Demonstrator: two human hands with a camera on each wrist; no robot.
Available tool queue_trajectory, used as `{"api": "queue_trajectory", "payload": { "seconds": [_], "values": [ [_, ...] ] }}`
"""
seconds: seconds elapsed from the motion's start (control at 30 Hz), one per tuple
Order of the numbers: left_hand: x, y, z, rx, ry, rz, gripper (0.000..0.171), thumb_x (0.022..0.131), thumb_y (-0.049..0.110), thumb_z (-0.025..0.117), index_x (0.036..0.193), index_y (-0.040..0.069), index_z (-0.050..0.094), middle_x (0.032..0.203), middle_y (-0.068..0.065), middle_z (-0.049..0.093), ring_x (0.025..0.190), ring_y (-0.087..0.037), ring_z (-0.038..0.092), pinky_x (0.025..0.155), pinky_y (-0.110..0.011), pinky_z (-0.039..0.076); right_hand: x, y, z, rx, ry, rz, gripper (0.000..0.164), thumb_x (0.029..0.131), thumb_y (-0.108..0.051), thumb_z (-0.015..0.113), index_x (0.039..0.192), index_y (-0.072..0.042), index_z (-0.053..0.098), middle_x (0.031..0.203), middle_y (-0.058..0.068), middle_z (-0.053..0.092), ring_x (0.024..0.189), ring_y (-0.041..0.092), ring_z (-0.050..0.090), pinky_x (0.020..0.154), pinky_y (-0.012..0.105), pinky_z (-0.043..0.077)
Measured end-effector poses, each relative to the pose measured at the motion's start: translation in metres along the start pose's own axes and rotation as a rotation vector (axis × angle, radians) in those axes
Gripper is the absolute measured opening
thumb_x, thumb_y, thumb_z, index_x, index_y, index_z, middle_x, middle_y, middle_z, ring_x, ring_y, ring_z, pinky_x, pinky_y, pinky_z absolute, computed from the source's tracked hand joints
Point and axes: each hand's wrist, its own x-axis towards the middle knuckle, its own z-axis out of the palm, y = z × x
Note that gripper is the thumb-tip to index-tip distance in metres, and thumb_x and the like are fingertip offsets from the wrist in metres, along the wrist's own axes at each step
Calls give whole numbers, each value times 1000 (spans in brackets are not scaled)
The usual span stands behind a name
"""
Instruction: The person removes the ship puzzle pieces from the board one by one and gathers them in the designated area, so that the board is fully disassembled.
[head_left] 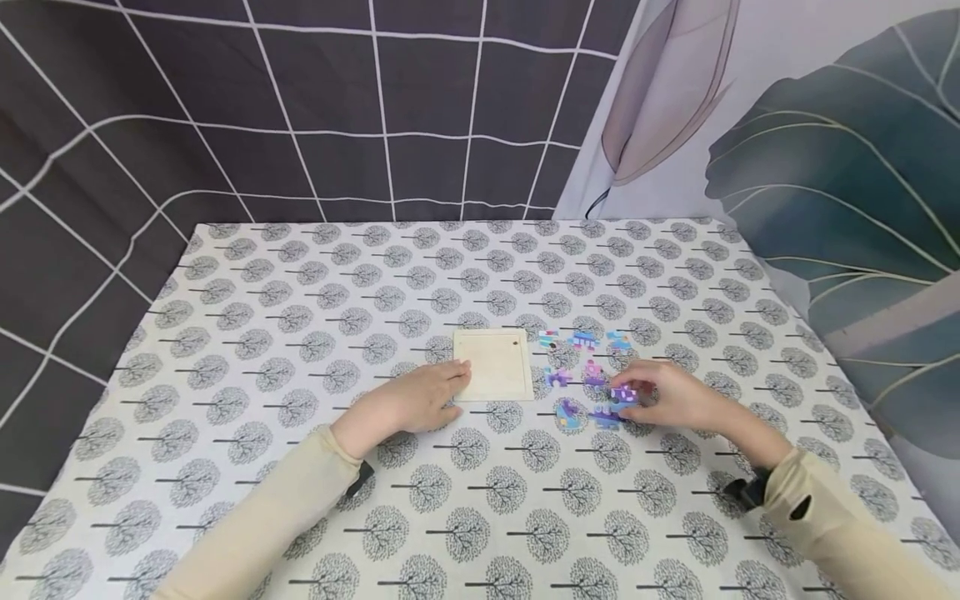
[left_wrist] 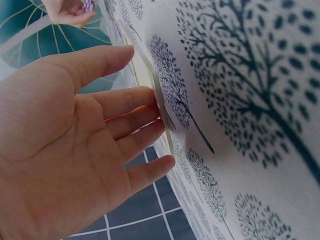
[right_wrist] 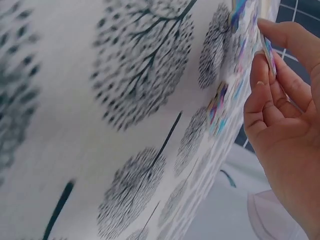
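A pale wooden puzzle tray [head_left: 492,367] with a raised rim lies on the cloth, its inside bare. My left hand [head_left: 422,395] rests at the tray's left edge with fingers extended; in the left wrist view the fingertips [left_wrist: 145,95] touch its rim. To the right, my right hand [head_left: 671,396] pinches a purple jigsaw piece [head_left: 624,395] between thumb and fingers. The right wrist view shows that piece [right_wrist: 269,57] edge-on, lifted off the cloth. Several other jigsaw pieces in blue, pink and purple lie loosely spaced between tray and hand, among them a blue-and-purple one [head_left: 568,414].
A white tablecloth [head_left: 480,492] printed with grey trees covers the table. Behind it hangs a dark curtain [head_left: 322,92] with white grid lines. On the right is a pale curtain with a large teal leaf [head_left: 847,192]. A thin black cable [head_left: 597,203] shows at the back edge.
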Motion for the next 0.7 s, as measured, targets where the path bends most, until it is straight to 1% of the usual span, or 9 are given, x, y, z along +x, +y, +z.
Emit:
{"api": "queue_trajectory", "payload": {
  "seconds": [0.1, 0.2, 0.33, 0.4, 0.53, 0.63, 0.7],
  "values": [
    [0, 0, 0, 5, -1, 3, 58, 96, 27, 49, 140, -7, 32, 152, -16, 24, 140, -28, 23, 117, -40, 17, -6, 2, -2, -16, 0, -5, 35, 69, -11, 80, 102, -9, 68, 80, -13, 57, 66, 3, 50, 58, 19, 50],
    [1, 0, -1, 5, 2, 2, 57, 96, 27, 49, 140, -6, 33, 151, -16, 24, 140, -29, 23, 117, -40, 17, -12, 2, -5, -9, -11, 20, 35, 70, -13, 80, 102, -11, 68, 80, -13, 57, 68, 4, 51, 59, 19, 51],
    [0, 0, -1, -1, 10, 2, 57, 96, 26, 49, 140, -7, 33, 151, -16, 25, 140, -29, 24, 117, -40, 17, -18, 2, -8, 11, -25, 45, 35, 71, -14, 78, 104, -9, 68, 83, -12, 59, 70, 4, 51, 60, 20, 51],
    [0, 0, 0, -5, 13, 4, 57, 96, 26, 49, 140, -7, 34, 151, -16, 26, 140, -29, 24, 117, -40, 18, -21, 4, -8, 21, -27, 42, 35, 72, -13, 78, 105, -9, 68, 83, -11, 59, 69, 4, 51, 59, 20, 51],
    [0, 0, 0, -6, 19, 9, 57, 96, 26, 49, 139, -7, 34, 151, -17, 26, 139, -29, 24, 117, -41, 18, -26, 8, -7, 29, -20, -3, 34, 71, -11, 79, 103, -12, 68, 84, -10, 59, 66, 3, 51, 54, 19, 50],
    [0, 1, -1, -10, 20, 8, 57, 96, 25, 49, 139, -7, 34, 151, -17, 26, 139, -30, 24, 117, -41, 18, -29, 11, -6, 21, -13, -24, 32, 71, -7, 78, 100, -14, 69, 79, -12, 57, 63, 0, 48, 51, 17, 47],
    [0, 1, -1, -9, 19, 7, 56, 96, 25, 49, 139, -7, 34, 150, -17, 26, 139, -30, 24, 117, -41, 18, -31, 12, -6, 14, -7, -21, 30, 70, -5, 78, 98, -14, 70, 77, -14, 56, 62, -1, 46, 50, 17, 46]
  ]
}}
